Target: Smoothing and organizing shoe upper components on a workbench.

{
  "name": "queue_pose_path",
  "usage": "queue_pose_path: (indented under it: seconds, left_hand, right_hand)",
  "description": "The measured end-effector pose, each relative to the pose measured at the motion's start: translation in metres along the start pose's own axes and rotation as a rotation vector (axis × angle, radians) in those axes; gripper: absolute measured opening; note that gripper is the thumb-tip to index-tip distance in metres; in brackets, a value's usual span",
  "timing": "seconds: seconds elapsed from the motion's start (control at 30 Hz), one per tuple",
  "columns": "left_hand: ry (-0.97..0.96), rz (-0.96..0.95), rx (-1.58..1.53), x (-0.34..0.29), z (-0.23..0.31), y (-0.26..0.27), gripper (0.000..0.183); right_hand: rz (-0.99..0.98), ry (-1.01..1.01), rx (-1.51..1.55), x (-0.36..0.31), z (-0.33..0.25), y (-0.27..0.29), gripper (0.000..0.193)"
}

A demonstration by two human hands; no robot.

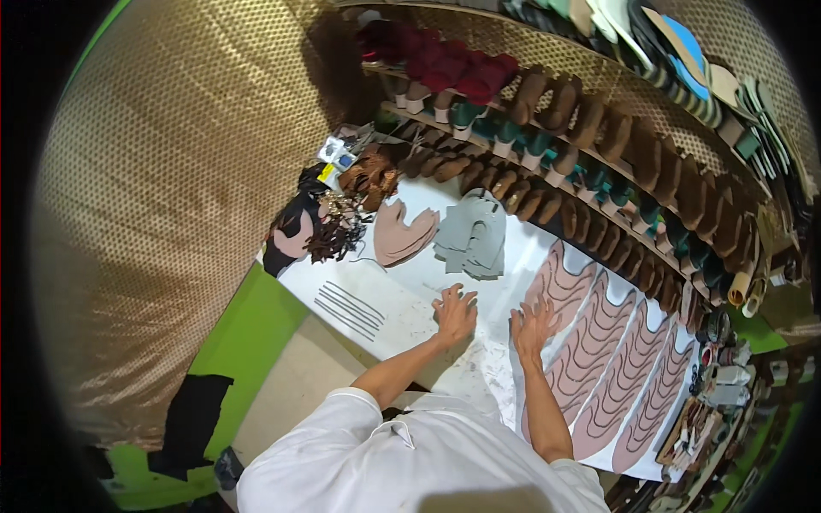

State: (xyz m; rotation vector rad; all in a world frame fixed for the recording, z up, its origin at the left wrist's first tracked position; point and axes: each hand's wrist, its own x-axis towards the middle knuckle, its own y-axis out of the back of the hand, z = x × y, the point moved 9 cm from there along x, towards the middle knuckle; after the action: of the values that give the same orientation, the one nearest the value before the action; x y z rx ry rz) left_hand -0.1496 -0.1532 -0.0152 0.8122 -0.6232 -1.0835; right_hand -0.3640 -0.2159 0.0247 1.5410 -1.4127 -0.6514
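Note:
My left hand (457, 316) rests over the white table with its fingers apart and slightly bent, holding nothing. It is nearest to a stack of pale grey cut pieces (475, 232) just beyond it. My right hand (532, 328) is also open, fingers spread, at the left edge of overlapping rows of pink shoe-upper pieces (590, 368) with dark curved edges. Whether its fingertips touch them I cannot tell. Left of the grey stack lies a stack of pink curved pieces (402, 235). Several thin dark strips (351, 309) lie side by side near the table's left front edge.
Racks of brown shoe forms (590, 120) run along the table's far side. Scrap strips and dark offcuts (333, 227) pile up at the far left corner. Tools and small containers (727, 376) crowd the right end. A gold patterned sheet (171, 188) hangs at the left.

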Motion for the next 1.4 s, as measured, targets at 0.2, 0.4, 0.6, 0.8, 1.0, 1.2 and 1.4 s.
queue_pose_path:
  seconds: [0.2,0.4,0.6,0.8,1.0,1.2,1.4]
  left_hand:
    - [0.151,0.082,-0.02,-0.006,-0.089,0.081,0.034]
    - [0.128,0.117,0.012,0.01,-0.17,0.137,0.035]
    - [0.03,0.05,0.042,0.036,-0.221,0.167,0.034]
    - [-0.037,-0.019,0.046,0.057,-0.247,0.176,0.035]
    - [-0.089,-0.039,0.01,0.072,-0.255,0.174,0.038]
    - [-0.125,-0.106,-0.014,0.09,-0.249,0.168,0.042]
    - [-0.204,-0.184,0.074,0.108,-0.223,0.158,0.047]
  right_hand:
    - [-0.04,0.219,0.148,0.006,-0.111,-0.05,0.018]
    - [-0.103,0.277,0.177,0.027,-0.216,-0.113,0.015]
    - [-0.169,0.335,0.143,0.061,-0.297,-0.173,0.015]
    - [-0.139,0.372,0.133,0.091,-0.335,-0.194,0.016]
    - [-0.289,0.325,0.098,0.101,-0.328,-0.207,0.026]
    - [-0.352,0.462,0.029,0.114,-0.341,-0.21,0.02]
    - [-0.227,0.447,-0.021,0.152,-0.344,-0.188,0.019]
